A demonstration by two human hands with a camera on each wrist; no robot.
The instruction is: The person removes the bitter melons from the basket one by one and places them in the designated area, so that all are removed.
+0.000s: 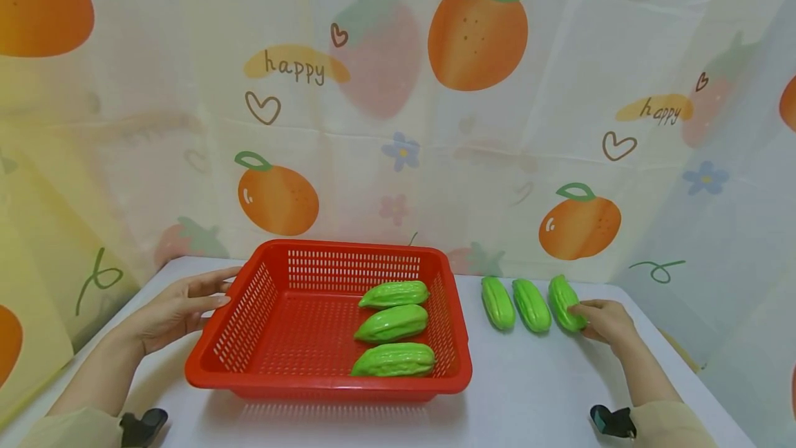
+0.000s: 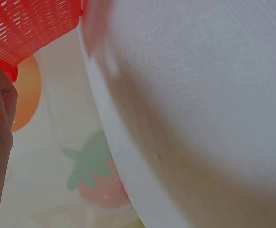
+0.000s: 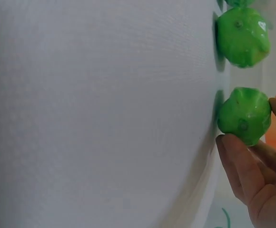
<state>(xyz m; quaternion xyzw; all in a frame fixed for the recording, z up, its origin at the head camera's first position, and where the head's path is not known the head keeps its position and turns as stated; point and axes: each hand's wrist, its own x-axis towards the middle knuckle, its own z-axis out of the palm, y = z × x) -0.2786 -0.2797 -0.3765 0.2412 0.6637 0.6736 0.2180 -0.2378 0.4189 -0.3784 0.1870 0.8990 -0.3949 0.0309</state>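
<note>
Right-hand grip [image 1: 604,323] pinching the rightmost green gourd [image 1: 562,299] near the far-right corner of the desk [image 1: 522,386], left hand [image 1: 177,311] touching the red basket [image 1: 329,383] on the left-edge side, can't tell if clasping; reads as the pick step, next move likely needs a lift clear of the neighbouring gourd [image 1: 531,305], then a carry basketward.

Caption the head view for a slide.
Left hand touches a red basket holding three green gourds; right hand pinches the rightmost gourd outside.
</note>
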